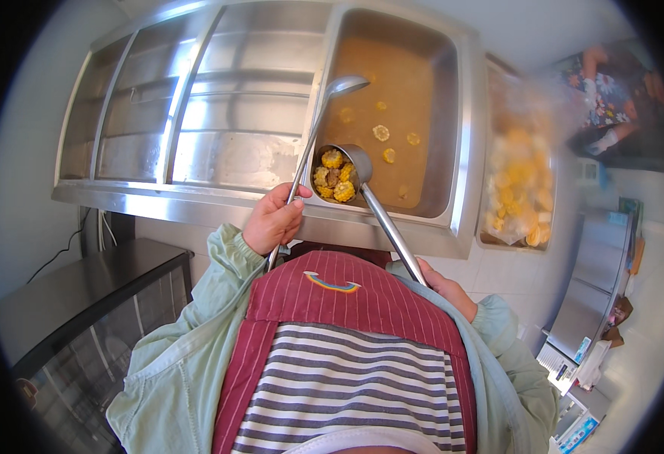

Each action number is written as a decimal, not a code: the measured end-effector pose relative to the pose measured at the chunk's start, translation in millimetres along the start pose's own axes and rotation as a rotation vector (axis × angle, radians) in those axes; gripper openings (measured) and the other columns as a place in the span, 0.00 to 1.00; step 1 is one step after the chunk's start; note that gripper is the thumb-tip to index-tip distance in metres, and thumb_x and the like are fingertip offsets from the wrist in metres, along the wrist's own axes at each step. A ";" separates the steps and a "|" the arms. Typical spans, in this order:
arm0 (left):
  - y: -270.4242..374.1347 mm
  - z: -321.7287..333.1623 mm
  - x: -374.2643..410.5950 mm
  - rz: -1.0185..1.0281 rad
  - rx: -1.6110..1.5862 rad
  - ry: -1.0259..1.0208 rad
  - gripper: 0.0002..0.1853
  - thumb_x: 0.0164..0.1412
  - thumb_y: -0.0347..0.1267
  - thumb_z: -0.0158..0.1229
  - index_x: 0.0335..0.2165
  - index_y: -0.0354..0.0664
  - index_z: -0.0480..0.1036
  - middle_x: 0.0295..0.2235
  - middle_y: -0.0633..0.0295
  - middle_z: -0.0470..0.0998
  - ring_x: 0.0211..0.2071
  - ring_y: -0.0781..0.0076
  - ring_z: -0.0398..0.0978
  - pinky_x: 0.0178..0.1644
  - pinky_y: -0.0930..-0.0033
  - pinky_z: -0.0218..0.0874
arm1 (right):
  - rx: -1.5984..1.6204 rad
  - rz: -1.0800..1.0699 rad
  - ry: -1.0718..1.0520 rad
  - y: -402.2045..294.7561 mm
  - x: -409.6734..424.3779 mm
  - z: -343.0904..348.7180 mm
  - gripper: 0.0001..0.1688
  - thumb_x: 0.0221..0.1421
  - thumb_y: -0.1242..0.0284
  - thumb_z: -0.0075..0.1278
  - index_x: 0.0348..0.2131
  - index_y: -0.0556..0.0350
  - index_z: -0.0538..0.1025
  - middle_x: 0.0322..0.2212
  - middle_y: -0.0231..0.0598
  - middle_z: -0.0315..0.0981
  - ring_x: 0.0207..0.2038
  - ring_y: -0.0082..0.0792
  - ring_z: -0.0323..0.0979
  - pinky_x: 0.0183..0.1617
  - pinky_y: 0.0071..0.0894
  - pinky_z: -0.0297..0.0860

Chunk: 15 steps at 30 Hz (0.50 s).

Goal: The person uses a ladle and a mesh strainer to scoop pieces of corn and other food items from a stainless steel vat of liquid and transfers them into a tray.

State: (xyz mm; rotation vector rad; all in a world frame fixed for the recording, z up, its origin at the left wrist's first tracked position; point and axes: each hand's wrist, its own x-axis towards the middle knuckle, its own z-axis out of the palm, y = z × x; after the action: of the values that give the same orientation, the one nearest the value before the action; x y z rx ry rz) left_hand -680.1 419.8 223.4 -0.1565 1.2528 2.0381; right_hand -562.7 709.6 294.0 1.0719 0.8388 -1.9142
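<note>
My left hand [277, 218] is closed around the long handle of a metal ladle [346, 85], whose bowl hangs over the left part of a deep steel basin [451, 170] of brown broth [403, 125]. My right hand [445, 286] grips the handle of a deep metal scoop [360, 162]. The scoop is at the basin's near left corner, full of corn cob pieces [344, 191] and a brown chunk that may be meat. Several corn slices [381, 133] float in the broth. The two handles spread apart towards me.
Empty-looking steel compartments [252, 130] adjoin the basin on the left. A tray [484, 238] of yellow pieces under steamy plastic stands at its right. A co-worker [604, 96] in a flowered garment and gloves is at upper right. A dark-framed cabinet [94, 284] stands at left, a steel unit [587, 284] at right.
</note>
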 end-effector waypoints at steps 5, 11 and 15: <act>-2.0 0.7 2.1 -0.002 0.017 -0.013 0.08 0.60 0.29 0.42 0.38 0.39 0.62 0.10 0.73 0.52 0.09 0.84 0.47 0.12 0.80 0.42 | -0.544 -0.291 -0.095 7.2 10.1 -19.3 0.22 0.59 0.64 0.39 0.50 0.54 0.64 0.42 0.29 0.65 0.43 0.21 0.63 0.49 0.22 0.60; -2.0 -4.7 4.2 -0.025 0.037 -0.006 0.11 0.61 0.29 0.39 0.42 0.40 0.62 0.11 0.71 0.54 0.08 0.83 0.51 0.12 0.80 0.44 | -0.325 -0.282 -0.218 11.5 18.7 -34.1 0.23 0.57 0.72 0.40 0.52 0.58 0.61 0.43 0.32 0.64 0.45 0.20 0.62 0.50 0.21 0.59; 3.5 -0.3 5.9 -0.051 -0.174 -0.024 0.14 0.61 0.31 0.38 0.45 0.38 0.61 0.12 0.71 0.54 0.07 0.83 0.51 0.11 0.80 0.44 | 0.009 -0.252 -0.374 33.8 45.2 -59.4 0.25 0.57 0.72 0.41 0.53 0.61 0.59 0.42 0.32 0.65 0.43 0.19 0.63 0.47 0.18 0.60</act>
State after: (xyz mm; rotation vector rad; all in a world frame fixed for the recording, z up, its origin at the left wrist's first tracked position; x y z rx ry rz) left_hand -686.7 421.7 223.1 -0.2429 1.0458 2.0972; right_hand -526.9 728.3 222.7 0.6017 0.7766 -2.2378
